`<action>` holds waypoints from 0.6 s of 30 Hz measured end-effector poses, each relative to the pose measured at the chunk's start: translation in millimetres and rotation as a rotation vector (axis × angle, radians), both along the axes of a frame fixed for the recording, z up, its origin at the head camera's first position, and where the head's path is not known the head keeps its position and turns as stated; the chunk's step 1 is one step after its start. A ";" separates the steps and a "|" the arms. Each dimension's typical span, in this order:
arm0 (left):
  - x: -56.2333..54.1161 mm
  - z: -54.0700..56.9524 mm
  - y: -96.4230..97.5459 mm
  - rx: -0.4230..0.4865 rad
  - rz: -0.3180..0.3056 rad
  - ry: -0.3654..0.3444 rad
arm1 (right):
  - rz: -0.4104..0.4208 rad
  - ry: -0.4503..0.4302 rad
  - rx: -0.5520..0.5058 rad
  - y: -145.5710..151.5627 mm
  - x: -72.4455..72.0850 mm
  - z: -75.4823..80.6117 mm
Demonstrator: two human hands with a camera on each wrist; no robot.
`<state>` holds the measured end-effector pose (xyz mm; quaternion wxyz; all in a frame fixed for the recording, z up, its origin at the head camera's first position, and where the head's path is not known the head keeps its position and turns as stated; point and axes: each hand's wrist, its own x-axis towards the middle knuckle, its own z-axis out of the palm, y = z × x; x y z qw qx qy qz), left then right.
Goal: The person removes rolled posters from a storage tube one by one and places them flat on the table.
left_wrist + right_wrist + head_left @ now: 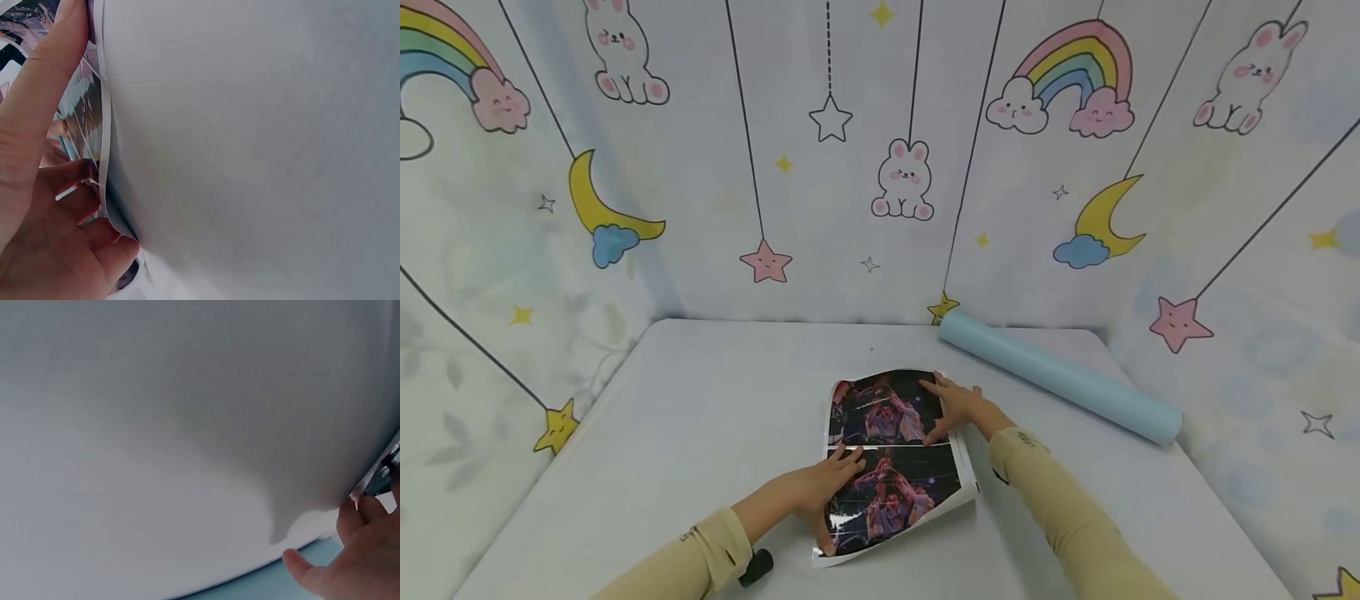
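Observation:
A glossy photo sheet (pixel 891 475) with a white border lies on the white table, bearing two similar dark pictures of people, one above the other. Its lower right edge lifts off the table. My left hand (pixel 820 490) rests on the left side of the sheet, fingers spread, thumb near the lower left corner. In the left wrist view, the left hand's fingers (pixel 78 194) touch the sheet's edge. On the upper right side my right hand (pixel 957 407) presses with spread fingers. The right wrist view shows that hand (pixel 362 550) at the sheet's edge, its palm side partly hidden.
A light blue roll (pixel 1060 375) lies slantwise on the table (pixel 700 433) at the back right. Cloth printed with rabbits, stars and rainbows (pixel 1075 67) encloses the back and both sides. A small black object (pixel 756 567) shows beside the left cuff.

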<state>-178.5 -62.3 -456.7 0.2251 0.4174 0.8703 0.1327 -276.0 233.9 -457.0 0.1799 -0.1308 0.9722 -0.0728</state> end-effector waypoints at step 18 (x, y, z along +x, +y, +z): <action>4.5 -3.5 2.0 -0.010 0.124 -0.035 | 0.013 -0.008 0.013 8.4 -8.4 3.6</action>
